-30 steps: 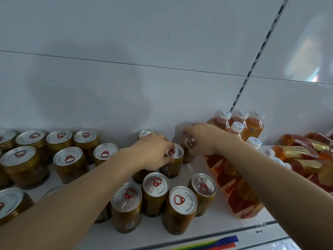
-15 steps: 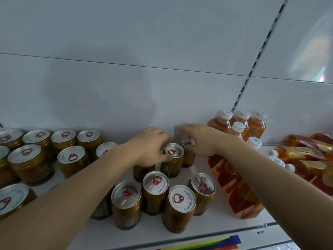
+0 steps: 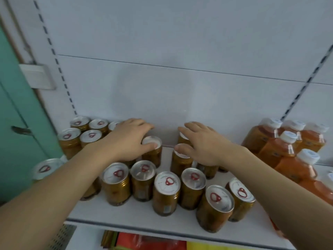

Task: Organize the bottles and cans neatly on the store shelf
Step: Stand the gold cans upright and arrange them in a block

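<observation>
Green door point(image 3: 16, 123) with dark handle point(image 3: 20, 130), nine o'clock; white wall box point(image 3: 37, 76), ten o'clock; colourful packets point(image 3: 144, 241), six o'clock.

Soft, even, cool light fills the scene, casting a faint grey shadow on the white back panel point(image 3: 180, 91). Motion blur softens the whole picture, and wide-angle distortion bends the slotted uprights point(image 3: 54, 56) near the edges
</observation>
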